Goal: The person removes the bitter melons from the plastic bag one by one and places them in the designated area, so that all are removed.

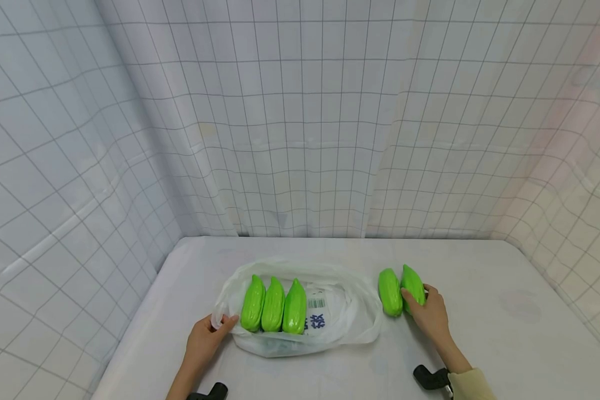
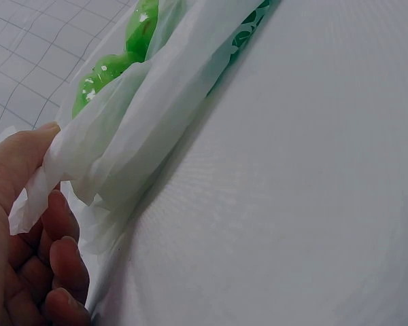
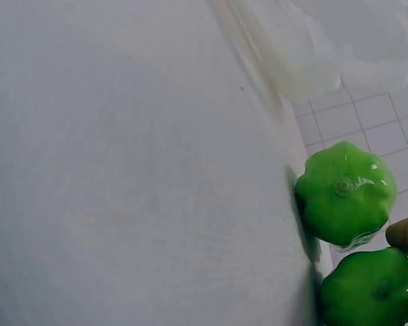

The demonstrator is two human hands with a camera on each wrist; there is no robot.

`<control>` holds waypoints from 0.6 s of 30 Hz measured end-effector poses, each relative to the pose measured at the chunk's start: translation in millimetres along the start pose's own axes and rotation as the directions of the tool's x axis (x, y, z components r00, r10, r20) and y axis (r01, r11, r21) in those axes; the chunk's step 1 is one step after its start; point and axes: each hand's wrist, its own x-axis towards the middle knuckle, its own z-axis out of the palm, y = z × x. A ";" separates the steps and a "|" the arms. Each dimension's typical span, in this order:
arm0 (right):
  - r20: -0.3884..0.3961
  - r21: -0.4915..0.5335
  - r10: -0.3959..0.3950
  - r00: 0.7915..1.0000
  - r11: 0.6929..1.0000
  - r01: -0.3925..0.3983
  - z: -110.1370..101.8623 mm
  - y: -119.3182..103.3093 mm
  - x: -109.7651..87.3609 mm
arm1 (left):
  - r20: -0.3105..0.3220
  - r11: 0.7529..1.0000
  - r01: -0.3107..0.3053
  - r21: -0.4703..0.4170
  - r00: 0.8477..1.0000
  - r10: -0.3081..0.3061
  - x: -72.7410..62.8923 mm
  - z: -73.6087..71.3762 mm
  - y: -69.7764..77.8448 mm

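Observation:
A white plastic bag (image 1: 360, 330) lies open on the table, with three glossy green bitter melons (image 1: 273, 305) side by side in its left half. My left hand (image 1: 203, 341) pinches the bag's left edge; in the left wrist view the thumb (image 2: 27, 153) presses the crumpled plastic against curled fingers. To the right of the bag lie two more melons. My right hand (image 1: 430, 314) grips the outer melon (image 1: 413, 286), thumb on its near side. The inner melon (image 1: 390, 293) stands right beside it, and their lobed ends show in the right wrist view.
Blue print and a barcode (image 1: 316, 303) show inside the bag. A white cloth covers the table (image 1: 505, 311). Gridded white curtains (image 1: 300, 139) hang behind it and at both sides. Black wrist devices (image 1: 430, 378) sit near both wrists.

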 end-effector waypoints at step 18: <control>-0.007 -0.019 -0.001 1.000 1.000 0.001 -2.6 -2.4 -3.6 | -0.001 1.000 -0.008 -0.001 1.000 0.008 0.4 0.3 -2.1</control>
